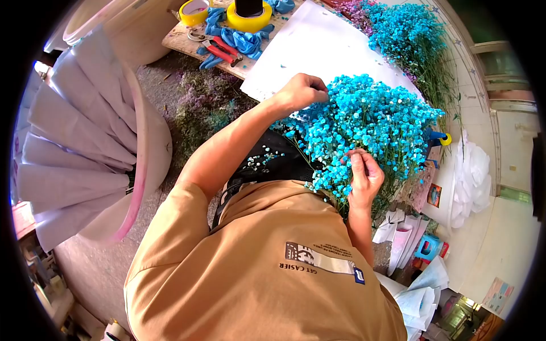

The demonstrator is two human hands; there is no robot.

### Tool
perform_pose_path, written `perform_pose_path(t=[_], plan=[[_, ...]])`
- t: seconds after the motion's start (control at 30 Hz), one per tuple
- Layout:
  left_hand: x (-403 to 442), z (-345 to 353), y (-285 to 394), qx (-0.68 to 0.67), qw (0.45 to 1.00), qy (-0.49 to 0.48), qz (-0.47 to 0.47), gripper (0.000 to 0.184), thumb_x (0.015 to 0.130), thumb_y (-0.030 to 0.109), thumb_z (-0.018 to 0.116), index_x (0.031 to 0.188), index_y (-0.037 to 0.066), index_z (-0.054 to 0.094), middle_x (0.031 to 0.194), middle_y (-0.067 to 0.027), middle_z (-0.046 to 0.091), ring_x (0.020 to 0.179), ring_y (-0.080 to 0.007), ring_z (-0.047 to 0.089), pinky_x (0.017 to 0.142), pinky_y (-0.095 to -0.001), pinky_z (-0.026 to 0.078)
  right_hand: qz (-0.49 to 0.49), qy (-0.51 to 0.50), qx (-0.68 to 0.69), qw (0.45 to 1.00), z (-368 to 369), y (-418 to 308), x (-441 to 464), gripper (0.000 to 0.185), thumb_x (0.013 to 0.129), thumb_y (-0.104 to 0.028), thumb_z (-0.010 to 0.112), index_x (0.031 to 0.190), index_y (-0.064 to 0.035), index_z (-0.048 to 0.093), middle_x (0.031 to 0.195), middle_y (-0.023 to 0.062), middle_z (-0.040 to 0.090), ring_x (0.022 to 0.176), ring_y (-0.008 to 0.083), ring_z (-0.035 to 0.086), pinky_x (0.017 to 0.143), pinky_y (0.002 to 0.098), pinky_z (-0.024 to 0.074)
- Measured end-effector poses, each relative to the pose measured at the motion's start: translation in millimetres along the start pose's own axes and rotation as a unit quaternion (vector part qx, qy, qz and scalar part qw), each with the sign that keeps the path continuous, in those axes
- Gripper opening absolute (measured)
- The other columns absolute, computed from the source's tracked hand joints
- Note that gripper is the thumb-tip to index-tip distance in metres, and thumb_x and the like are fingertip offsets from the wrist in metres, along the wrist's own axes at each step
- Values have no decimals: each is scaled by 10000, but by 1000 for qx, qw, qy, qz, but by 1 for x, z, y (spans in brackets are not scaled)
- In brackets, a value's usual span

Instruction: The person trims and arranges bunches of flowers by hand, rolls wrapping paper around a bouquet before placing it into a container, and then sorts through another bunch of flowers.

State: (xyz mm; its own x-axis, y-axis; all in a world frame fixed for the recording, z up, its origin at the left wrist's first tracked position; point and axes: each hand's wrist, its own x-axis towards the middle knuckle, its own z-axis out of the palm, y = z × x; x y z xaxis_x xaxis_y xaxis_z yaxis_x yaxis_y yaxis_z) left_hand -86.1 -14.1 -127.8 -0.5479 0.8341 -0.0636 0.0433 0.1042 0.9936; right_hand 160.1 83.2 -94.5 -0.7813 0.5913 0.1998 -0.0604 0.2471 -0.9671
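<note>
A big bunch of blue-dyed baby's breath (375,116) spreads in front of my body, its small blossoms dense and its thin green stems partly showing. At the bunch's upper left edge is my left hand (304,92), fingers curled closed against the blossoms; what they grip is hidden. My right hand (365,173) is at the lower side of the bunch, thumb and fingertips pinched together on blue blossoms. Beneath and behind the bunch lies a large white paper sheet (307,48) on the table.
Red-handled pruning shears (223,51), blue gloves (242,40) and yellow tape rolls (250,20) lie at the table's far left. More blue baby's breath (406,31) lies far right. Left stands a white tub (153,125) with folded paper wraps (79,148). Loose flowers (207,99) cover the floor.
</note>
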Motion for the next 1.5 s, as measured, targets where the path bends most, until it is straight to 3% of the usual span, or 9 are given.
perform_pose_path(t=[0.2, 0.43, 0.57, 0.7, 0.9, 1.03, 1.3, 1.4, 1.5], plan=[[20, -10, -10, -385, 915, 22, -115, 184, 854, 233, 637, 764, 89, 567, 653, 25, 448, 563, -82, 367, 478, -277, 272, 1, 3, 3, 1000, 0, 4, -1, 172, 971, -87, 632, 982, 77, 682, 935, 99, 684, 799, 142, 618, 730, 312, 538], [46, 8, -6, -25, 999, 23, -19, 256, 867, 247, 707, 992, 23, 712, 809, -55, 644, 707, -130, 542, 561, -300, 431, -29, -11, -107, 994, -1, 2, 1, 137, 935, -106, 677, 901, 18, 725, 826, 58, 674, 810, 133, 578, 777, 291, 468], [46, 5, 7, -198, 974, 81, -78, 145, 930, 189, 612, 956, 49, 637, 725, -9, 552, 544, -76, 415, 444, -249, 324, -63, -37, -155, 985, 2, -8, 4, 95, 893, -99, 699, 866, -10, 722, 792, 86, 668, 803, 220, 613, 851, 348, 460], [28, 0, 68, -373, 927, -26, -7, 212, 994, 257, 556, 882, 80, 589, 710, 7, 538, 503, -46, 328, 437, -212, 221, -159, -70, -214, 961, 5, -12, 9, 59, 849, -112, 730, 837, -61, 703, 792, 65, 680, 746, 240, 624, 840, 364, 448], [20, 56, 156, -105, 985, -133, 34, 221, 923, 214, 658, 1055, 38, 688, 674, 69, 499, 527, -20, 351, 455, -214, 231, -172, -93, -257, 947, 4, -14, 6, 94, 828, -112, 744, 900, -66, 705, 816, 68, 671, 793, 263, 608, 862, 391, 433], [69, 79, 91, 196, 967, -32, 157, 352, 846, 292, 726, 1026, -9, 739, 833, -106, 722, 705, -189, 641, 664, -349, 515, -203, -64, -245, 946, 1, -17, 3, 108, 833, -121, 735, 922, -69, 703, 843, 71, 675, 837, 277, 616, 884, 404, 436], [99, 96, 88, 341, 934, -1, 110, 326, 835, 286, 722, 999, 5, 743, 841, -148, 724, 738, -231, 667, 727, -368, 534, -219, -104, -257, 936, -6, -11, 0, 125, 835, -145, 729, 935, -76, 703, 856, 81, 675, 862, 284, 626, 926, 427, 428], [89, 93, 99, 69, 995, 70, 34, 234, 922, 251, 597, 984, 48, 695, 722, -44, 618, 577, -144, 547, 503, -291, 429, -213, -107, -246, 939, -9, -9, 0, 138, 827, -145, 738, 938, -74, 696, 846, 76, 669, 853, 271, 626, 939, 427, 425], [79, 80, 112, -306, 950, 12, -62, 223, 951, 284, 633, 957, 64, 600, 644, 42, 419, 518, -55, 324, 437, -247, 217, -210, -108, -228, 944, -10, -6, -1, 138, 826, -149, 741, 936, -78, 697, 857, 73, 672, 863, 267, 626, 943, 429, 424]])
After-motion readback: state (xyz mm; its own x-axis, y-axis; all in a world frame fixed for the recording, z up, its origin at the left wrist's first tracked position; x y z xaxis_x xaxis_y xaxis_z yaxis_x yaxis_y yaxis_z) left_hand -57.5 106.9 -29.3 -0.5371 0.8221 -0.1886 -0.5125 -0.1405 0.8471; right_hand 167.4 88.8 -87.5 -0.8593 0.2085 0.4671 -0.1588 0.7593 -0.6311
